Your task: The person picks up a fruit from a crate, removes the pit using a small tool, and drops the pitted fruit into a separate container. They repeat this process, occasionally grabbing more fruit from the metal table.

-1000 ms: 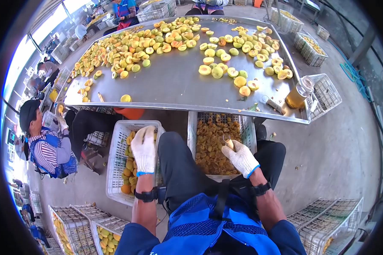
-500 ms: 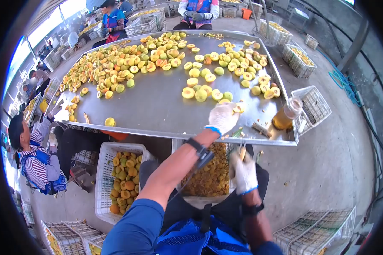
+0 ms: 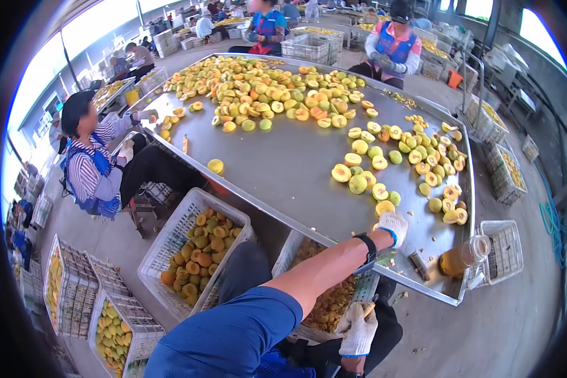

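Observation:
My left hand [image 3: 394, 228], in a white glove, reaches over the near edge of the metal table [image 3: 277, 170]. Its fingers are curled under, and a yellow-orange edge shows beside them; what they hold is mostly hidden. A yellow fruit half [image 3: 384, 207] lies just beyond the knuckles. Lower down, my gloved right hand [image 3: 359, 331] is closed around a wooden handle [image 3: 367, 309], above my thigh; no blade can be made out. Loose halves of yellow-green stone fruit [image 3: 358, 184], peach-like, lie in front of my left hand. Below the table edge stands a crate of brownish scraps [image 3: 334, 302].
A large fruit heap [image 3: 258, 88] covers the table's far side. At its right corner are a jar of amber liquid [image 3: 463, 257] and a short grey-brown piece [image 3: 419, 266]. A white crate [image 3: 148, 268] of fruit stands left of my legs. A co-worker [image 3: 94, 157] sits at the left.
My view has swung left, so the table sits further right. My right hand has dropped from the table edge toward my lap, handle still in it. The fruit piece earlier visible at my left fingers no longer shows clearly.

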`<state>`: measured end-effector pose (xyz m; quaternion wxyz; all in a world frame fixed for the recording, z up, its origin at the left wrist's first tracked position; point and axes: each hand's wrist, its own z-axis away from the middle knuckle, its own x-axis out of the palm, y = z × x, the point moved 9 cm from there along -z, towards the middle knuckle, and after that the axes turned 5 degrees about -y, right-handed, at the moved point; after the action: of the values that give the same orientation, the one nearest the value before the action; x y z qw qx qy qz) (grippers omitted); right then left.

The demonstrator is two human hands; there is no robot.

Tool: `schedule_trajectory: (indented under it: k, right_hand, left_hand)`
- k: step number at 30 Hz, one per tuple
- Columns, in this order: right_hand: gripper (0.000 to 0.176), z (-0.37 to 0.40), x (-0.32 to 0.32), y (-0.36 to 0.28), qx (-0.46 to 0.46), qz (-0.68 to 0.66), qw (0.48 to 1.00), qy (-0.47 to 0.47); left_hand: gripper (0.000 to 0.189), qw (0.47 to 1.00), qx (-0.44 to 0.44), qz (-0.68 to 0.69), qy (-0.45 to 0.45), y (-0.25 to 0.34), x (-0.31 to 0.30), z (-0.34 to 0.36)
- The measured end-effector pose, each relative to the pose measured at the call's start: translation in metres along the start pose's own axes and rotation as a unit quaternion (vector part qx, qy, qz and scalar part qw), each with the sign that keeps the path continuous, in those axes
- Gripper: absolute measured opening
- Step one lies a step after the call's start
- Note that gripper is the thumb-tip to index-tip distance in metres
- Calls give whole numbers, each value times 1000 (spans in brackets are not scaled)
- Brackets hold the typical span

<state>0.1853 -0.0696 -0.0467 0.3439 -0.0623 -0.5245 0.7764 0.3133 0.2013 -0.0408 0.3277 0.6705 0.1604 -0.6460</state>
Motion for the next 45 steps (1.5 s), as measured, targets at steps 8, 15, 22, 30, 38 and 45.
schedule_trajectory:
  k: [8, 15, 22, 30, 38, 45]
  right_hand:
    - [12, 25, 4, 9, -36, -1, 999, -36]
    - [16, 53, 31, -5, -66, 54, 992, -93]
    - [17, 72, 76, -39, -132, 205, 961, -127]
    - [21, 80, 97, -74, -270, 381, 880, -85]
    - [30, 80, 87, -56, -192, 374, 904, -78]
    - [50, 80, 91, -47, -248, 349, 900, -85]
  left_hand:
    - [61, 996, -26, 52, -71, -69, -26, 94]
    - [48, 887, -118, 371, 249, -168, -97, 178]
    - [26, 311, -21, 950, 32, -85, -88, 289]
    - [43, 347, 3, 937, 38, -51, -71, 332]
    - [30, 368, 6, 927, 68, -31, -70, 333]
    - [31, 426, -39, 892, 146, -33, -63, 337]
